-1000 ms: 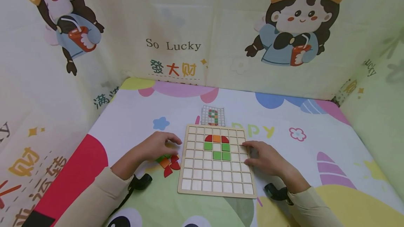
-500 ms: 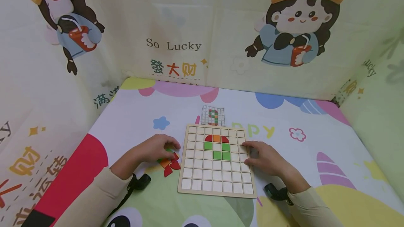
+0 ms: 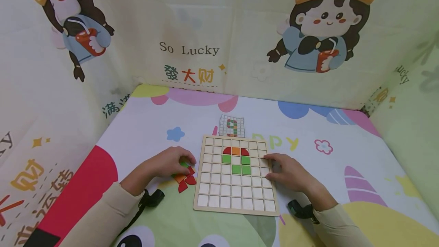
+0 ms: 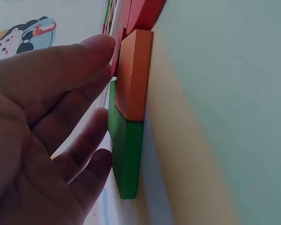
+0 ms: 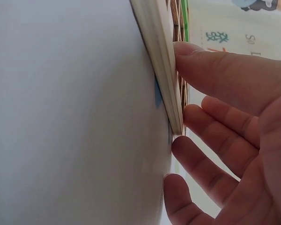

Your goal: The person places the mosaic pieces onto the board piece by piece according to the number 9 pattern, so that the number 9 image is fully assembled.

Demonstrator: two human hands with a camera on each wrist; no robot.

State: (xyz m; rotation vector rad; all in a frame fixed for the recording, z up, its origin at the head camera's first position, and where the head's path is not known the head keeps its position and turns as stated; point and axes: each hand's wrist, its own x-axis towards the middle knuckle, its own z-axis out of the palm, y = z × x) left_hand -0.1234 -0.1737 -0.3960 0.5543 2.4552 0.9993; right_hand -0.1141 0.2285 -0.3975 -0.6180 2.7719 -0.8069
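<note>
A square wooden grid board (image 3: 236, 212) lies in front of me. Red corner pieces, an orange square (image 3: 236, 151) and several green squares (image 3: 246, 169) sit in its upper cells. To its left, my left hand (image 3: 169, 162) bends over a small heap of loose tiles, fingertips right at them. In the left wrist view, an orange tile (image 4: 136, 75) and a green tile (image 4: 127, 154) lie beside the loosely bent fingers, with red tiles (image 4: 147, 11) further up. My right hand (image 3: 291, 170) rests at the board's right edge, thumb and a fingertip touching it, the other fingers loose.
Behind the board lies a small card (image 3: 224, 125) printed with a coloured grid figure. The table wears a patterned cloth (image 3: 322, 178), and printed curtains (image 3: 247, 41) hang on its far side and both flanks.
My left hand has lowered slightly onto the loose tiles, its thumb now over the red ones. The right hand and the board have stayed still.
</note>
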